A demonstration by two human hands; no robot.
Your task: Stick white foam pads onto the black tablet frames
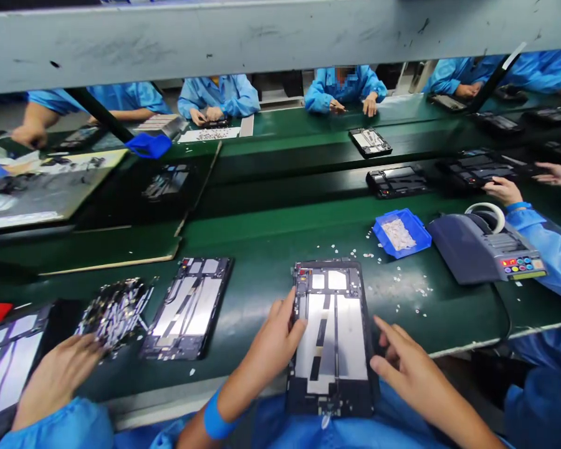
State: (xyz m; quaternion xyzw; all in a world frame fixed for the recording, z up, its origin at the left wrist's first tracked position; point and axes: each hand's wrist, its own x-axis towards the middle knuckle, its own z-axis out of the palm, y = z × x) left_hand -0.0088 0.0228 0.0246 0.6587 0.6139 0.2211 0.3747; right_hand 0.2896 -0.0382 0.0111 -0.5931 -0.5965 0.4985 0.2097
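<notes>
Two bare hands work on one opened tablet chassis that lies at the near edge of the green belt, its lower end overhanging toward the person's lap. Left hand: fingers curled against the left rim of the chassis, thumb over the edge, gripping it; blue wristband on that wrist. Right hand: fingers loosely spread, tips touching the right rim, holding nothing else. Chassis interior faces up, silver plates and a dark strip down the middle.

Left of it on the belt, a second open chassis, apart from the first. Further left, a heap of small dark parts, with a neighbour's hand just beside it. Toward the far right of the belt: blue tray of pale bits, then a grey tape dispenser. White scraps scattered on the belt between tray and chassis. Blue-coated workers sit along the far edge.
</notes>
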